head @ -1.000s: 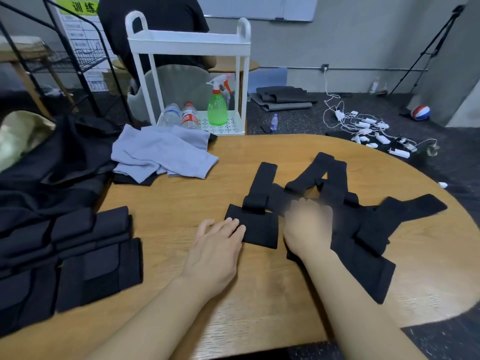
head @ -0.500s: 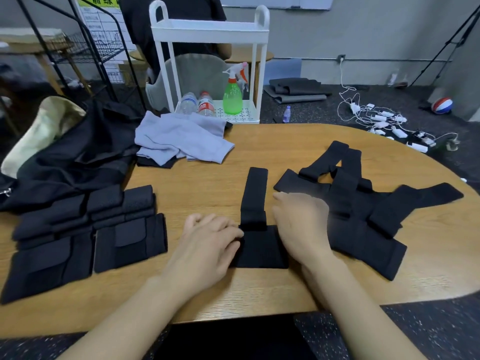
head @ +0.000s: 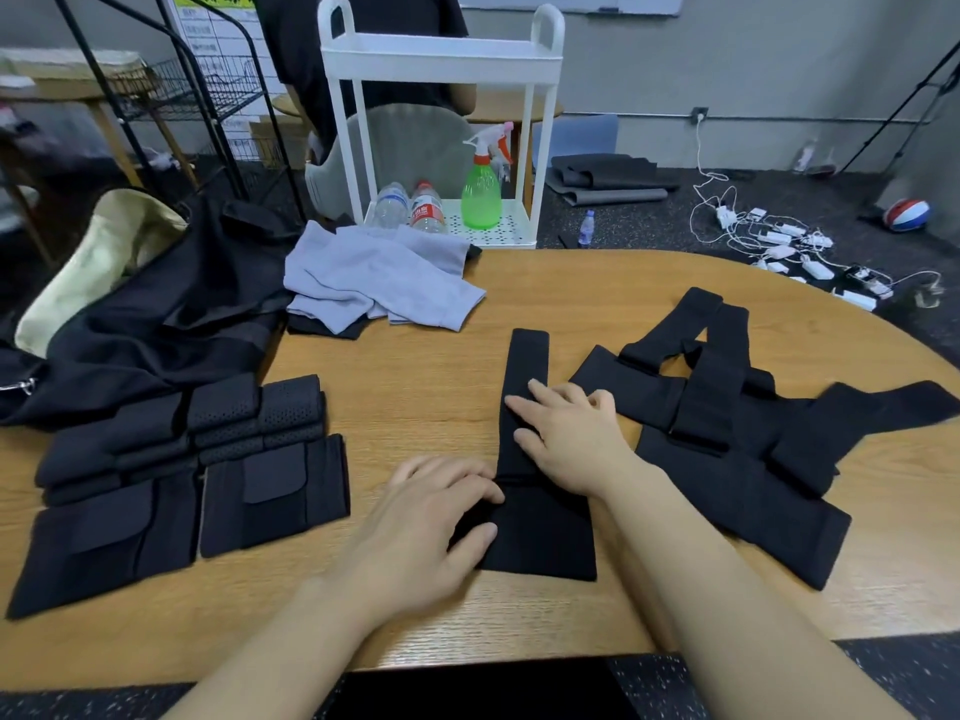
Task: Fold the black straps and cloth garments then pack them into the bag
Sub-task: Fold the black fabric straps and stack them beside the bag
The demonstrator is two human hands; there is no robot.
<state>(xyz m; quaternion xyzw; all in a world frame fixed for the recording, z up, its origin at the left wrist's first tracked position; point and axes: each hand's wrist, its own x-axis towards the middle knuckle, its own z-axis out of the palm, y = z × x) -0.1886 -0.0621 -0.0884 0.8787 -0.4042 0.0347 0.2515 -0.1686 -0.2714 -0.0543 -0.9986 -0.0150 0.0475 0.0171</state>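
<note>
One black strap (head: 524,366) lies lengthwise in front of me on the wooden table (head: 426,387), narrow at the far end and wide at the near end. My left hand (head: 431,522) rests flat on the left edge of its wide part. My right hand (head: 566,433) presses flat on its middle, fingers spread. A heap of unfolded black straps (head: 727,423) lies to the right. Folded black straps (head: 176,470) are stacked at the left. Grey cloth garments (head: 379,283) lie at the far left-middle. A black bag with a beige lining (head: 130,304) sits at the far left.
A white trolley (head: 441,59) with a green spray bottle (head: 480,192) and two water bottles stands beyond the table, with a seated person behind it. Chargers and cables (head: 789,246) litter the floor at the right. A black wire rack (head: 208,85) stands at the back left.
The single strap was drawn out of the right heap toward me and now lies apart from it. My right hand slid forward onto its middle; my left hand settled on its wide near end.
</note>
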